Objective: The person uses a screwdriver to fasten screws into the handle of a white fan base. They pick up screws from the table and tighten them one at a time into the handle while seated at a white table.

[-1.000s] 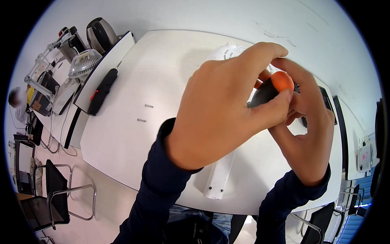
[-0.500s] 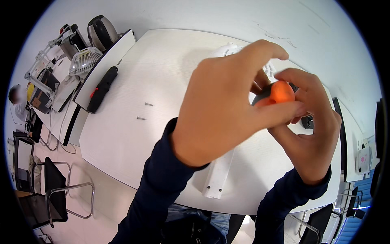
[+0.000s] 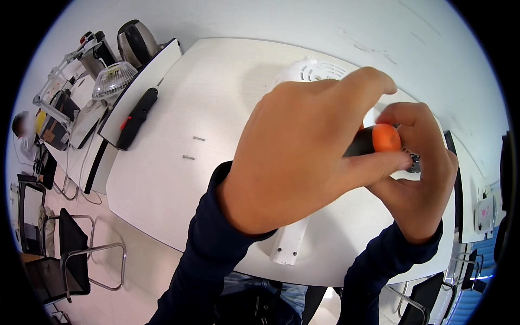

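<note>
Above the right side of the white table, both hands are closed round a piece with a dark body and rounded orange end (image 3: 386,137). My left hand (image 3: 287,157) wraps its dark part, thumb pointing right, and hides much of it. My right hand (image 3: 428,168) curls its fingers and thumb about the orange end. Beneath lies a white plastic housing, its slotted grille (image 3: 323,70) beyond the left hand and its handle (image 3: 290,244) pointing toward me; the middle is covered by my hands. A small black part (image 3: 415,163) shows past the right thumb, its kind unclear.
Two small screws (image 3: 188,157) lie left on the table (image 3: 157,189). A black-and-red power screwdriver (image 3: 138,119) rests by the low partition (image 3: 112,127). Beyond stand a kettle (image 3: 136,43) and wire-caged lamp (image 3: 115,81). A person (image 3: 24,132) sits far left; a chair (image 3: 76,249) is below.
Both hands have shifted slightly down and to the right with the orange-ended piece. More of the housing's grille shows past the left hand now.
</note>
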